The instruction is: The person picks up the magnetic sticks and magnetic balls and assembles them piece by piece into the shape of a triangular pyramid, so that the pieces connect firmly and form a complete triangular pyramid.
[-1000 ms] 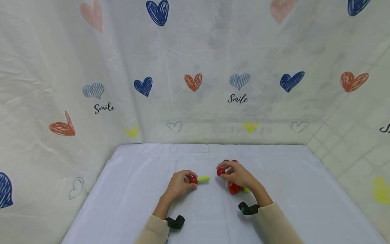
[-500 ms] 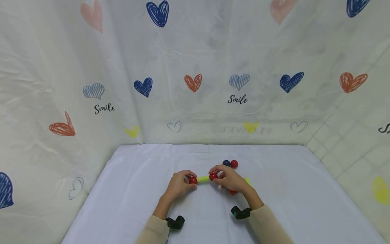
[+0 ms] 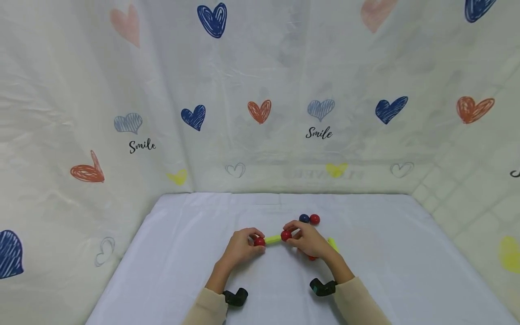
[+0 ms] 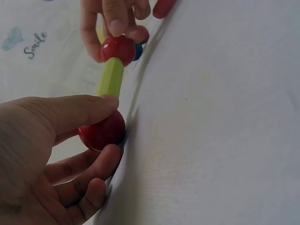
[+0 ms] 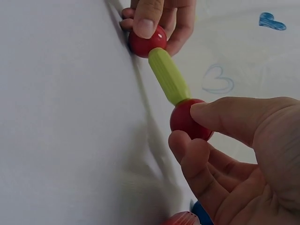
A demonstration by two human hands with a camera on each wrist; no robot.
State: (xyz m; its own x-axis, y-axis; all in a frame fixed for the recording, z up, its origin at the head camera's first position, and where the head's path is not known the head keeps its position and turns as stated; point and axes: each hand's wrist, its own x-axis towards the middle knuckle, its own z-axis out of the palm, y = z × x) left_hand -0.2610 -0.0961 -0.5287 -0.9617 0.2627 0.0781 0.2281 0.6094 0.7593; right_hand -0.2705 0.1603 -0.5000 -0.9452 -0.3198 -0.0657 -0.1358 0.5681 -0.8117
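My left hand [image 3: 243,247] pinches a red ball [image 4: 104,133] between thumb and fingers, low over the white table. A yellow-green ribbed rod [image 5: 168,76] runs from that ball to a second red ball [image 5: 190,119]. My right hand [image 3: 309,240] grips this second ball with thumb and fingertips. Both balls sit at the rod's two ends, so ball, rod and ball form one dumbbell shape between the hands. In the head view the rod slants slightly up toward the right.
Behind the right hand lie a dark blue ball [image 3: 304,218] and another red ball [image 3: 314,219]. Partly hidden by that hand are a yellow-green rod [image 3: 333,244] and red pieces [image 3: 312,258]. A white cloth [image 3: 195,225] covers the table; a heart-printed curtain [image 3: 284,149] hangs behind.
My right hand has moved left with its red ball, from apart to the rod's free end. The left hand has stayed nearly still. The blue and red balls behind came into fuller view.
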